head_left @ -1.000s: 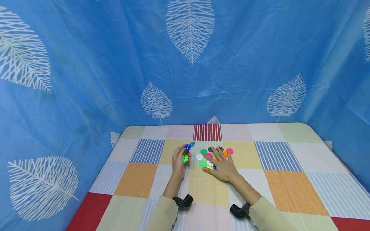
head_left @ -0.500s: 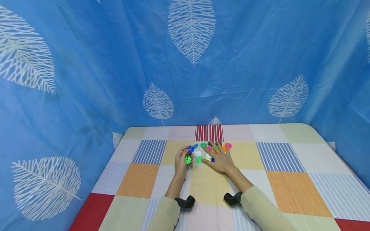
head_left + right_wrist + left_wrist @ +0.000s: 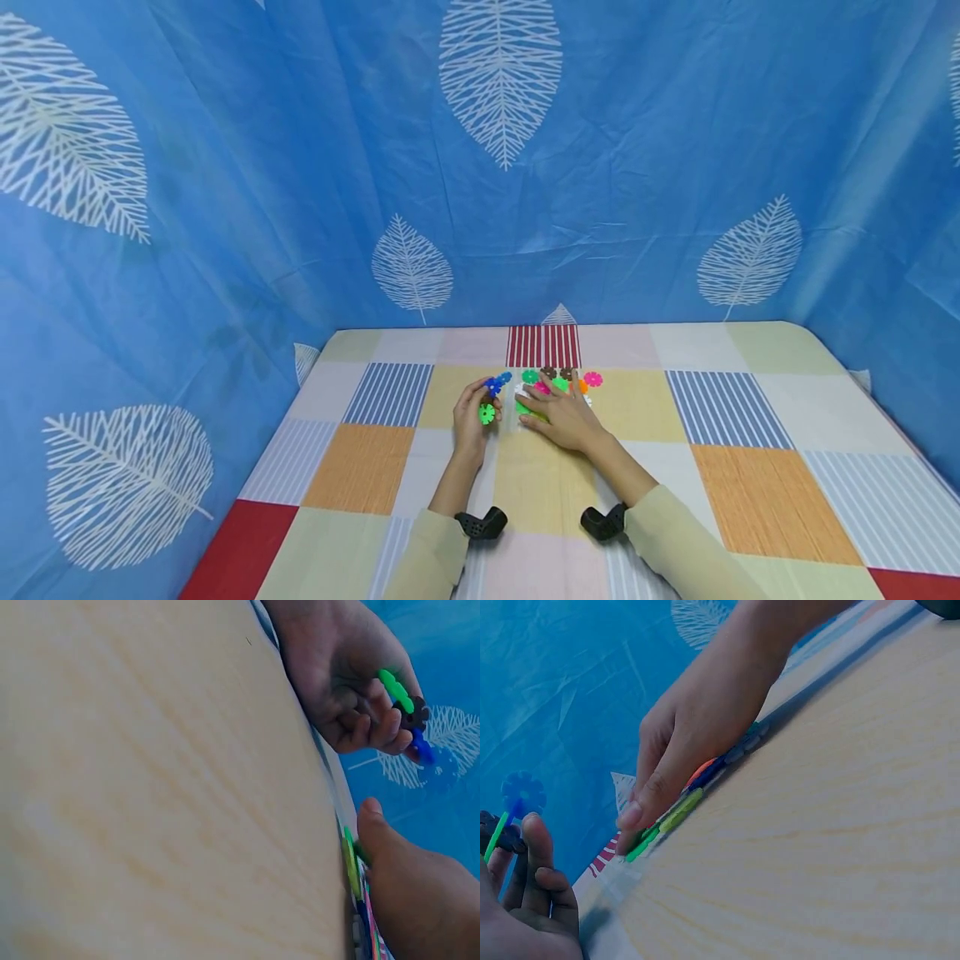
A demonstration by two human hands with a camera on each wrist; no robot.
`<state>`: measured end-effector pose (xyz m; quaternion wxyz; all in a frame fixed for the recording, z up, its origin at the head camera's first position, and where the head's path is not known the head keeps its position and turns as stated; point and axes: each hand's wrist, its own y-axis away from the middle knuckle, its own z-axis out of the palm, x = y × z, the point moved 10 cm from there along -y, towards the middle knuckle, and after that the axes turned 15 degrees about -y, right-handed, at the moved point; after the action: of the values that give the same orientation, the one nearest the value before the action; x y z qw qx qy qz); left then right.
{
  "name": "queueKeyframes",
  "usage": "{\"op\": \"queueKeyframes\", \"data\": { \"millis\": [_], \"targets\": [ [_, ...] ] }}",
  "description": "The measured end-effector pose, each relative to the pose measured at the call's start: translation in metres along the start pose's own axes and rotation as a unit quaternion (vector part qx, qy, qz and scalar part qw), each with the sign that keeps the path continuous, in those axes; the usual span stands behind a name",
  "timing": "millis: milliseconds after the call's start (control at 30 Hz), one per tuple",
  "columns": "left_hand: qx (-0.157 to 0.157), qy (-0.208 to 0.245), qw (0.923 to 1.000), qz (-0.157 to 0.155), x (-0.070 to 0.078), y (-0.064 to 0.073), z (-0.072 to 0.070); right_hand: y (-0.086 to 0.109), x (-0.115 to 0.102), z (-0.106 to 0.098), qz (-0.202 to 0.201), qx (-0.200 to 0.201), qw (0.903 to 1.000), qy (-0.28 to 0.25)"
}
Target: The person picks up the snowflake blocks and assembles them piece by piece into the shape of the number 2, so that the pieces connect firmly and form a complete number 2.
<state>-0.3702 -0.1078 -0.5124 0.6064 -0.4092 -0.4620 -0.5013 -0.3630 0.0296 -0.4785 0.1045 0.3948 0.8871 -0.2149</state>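
Observation:
My left hand pinches a short chain of interlocking snowflake discs, raised above the cloth. It joins a green disc, a dark brown disc, a blue disc and a lighter blue disc. To its right, my right hand lies low over a flat group of loose discs, fingers spread. Its thumb and fingertips are right at a green disc on the near left of the group. Under the palm several discs are hidden. A pink disc and a brown disc show beyond the fingers.
A patchwork cloth covers the table. Behind it and at both sides hangs a blue curtain with white leaf prints. Each wrist wears a black camera, one at the left wrist and one at the right wrist.
My right hand has slid left over the loose discs, now covering the white and green ones at the near left. The left hand keeps its disc chain, shifted only slightly.

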Motion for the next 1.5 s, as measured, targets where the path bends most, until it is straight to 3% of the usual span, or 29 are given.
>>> {"op": "queueKeyframes", "data": {
  "millis": [167,300,433,567,767,867,1000,1067,1133,1300,1367,1400,1500],
  "targets": [
    [0.002,-0.003,1.0,0.002,-0.001,0.0,0.002,0.009,0.018,-0.015,0.035,0.065,0.9926,-0.097],
    [-0.017,-0.067,0.9975,0.019,0.001,0.003,0.008,0.024,0.032,-0.034,0.054,0.127,0.9728,-0.186],
    [-0.059,-0.131,0.9887,0.042,0.012,0.01,0.021,0.044,0.04,-0.049,0.083,0.165,0.9578,-0.22],
    [-0.098,-0.147,0.9835,0.038,0.008,0.012,0.032,0.061,0.043,-0.048,0.112,0.168,0.9511,-0.233],
    [-0.117,-0.163,0.9797,0.011,-0.001,0.015,0.038,0.068,0.036,-0.035,0.094,0.138,0.9602,-0.224],
    [-0.148,-0.147,0.9779,0.01,-0.003,0.019,0.046,0.069,0.034,-0.036,0.083,0.141,0.9618,-0.219],
    [-0.187,-0.137,0.9725,0.019,-0.005,0.024,0.055,0.07,0.038,-0.036,0.098,0.149,0.9513,-0.252],
    [-0.199,-0.141,0.9694,0.024,-0.005,0.027,0.06,0.071,0.043,-0.036,0.119,0.16,0.9338,-0.297],
    [-0.207,-0.15,0.9664,0.024,-0.006,0.029,0.063,0.072,0.049,-0.036,0.144,0.181,0.9004,-0.368],
    [-0.216,-0.175,0.9604,0.019,-0.005,0.033,0.069,0.074,0.058,-0.032,0.18,0.235,0.7688,-0.567],
    [-0.217,-0.183,0.9587,0.02,0.001,0.037,0.071,0.073,0.057,-0.028,0.186,0.241,0.7312,-0.61],
    [-0.217,-0.187,0.958,0.02,0.004,0.038,0.071,0.073,0.057,-0.027,0.19,0.24,0.7222,-0.62],
    [-0.218,-0.198,0.9554,0.024,0.013,0.043,0.073,0.074,0.056,-0.026,0.192,0.245,0.7073,-0.635]
  ]
}}
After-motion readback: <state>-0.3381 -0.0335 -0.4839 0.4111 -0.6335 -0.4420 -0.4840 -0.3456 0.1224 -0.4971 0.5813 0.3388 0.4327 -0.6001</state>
